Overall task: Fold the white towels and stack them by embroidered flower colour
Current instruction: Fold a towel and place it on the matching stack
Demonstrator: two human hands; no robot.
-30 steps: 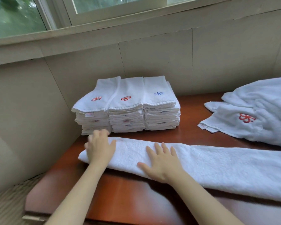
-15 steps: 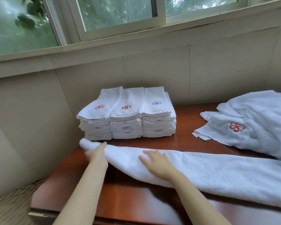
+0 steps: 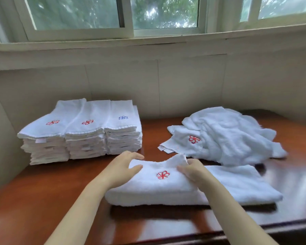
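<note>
A head-worn camera looks forward and down from the table's (image 3: pixel 42 200) near edge toward the wall (image 3: pixel 184 85) and window (image 3: pixel 74 13); left hand (image 3: pixel 120 167), right hand (image 3: pixel 194 171) and towel (image 3: pixel 157 190) lie close beneath.

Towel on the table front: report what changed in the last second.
The towel had its left end folded over rightward, baring a red flower. The left grip and right grip, pressing flat before, now hold the fold. The three stacks and loose pile stayed put.

Both hands, left hand (image 3: pixel 121 169) and right hand (image 3: pixel 193 171), are gripping a folded towel (image 3: pixel 154 190) lying on the worktop (image 3: pixel 51 191), red flower (image 3: pixel 162 175) facing up.
</note>
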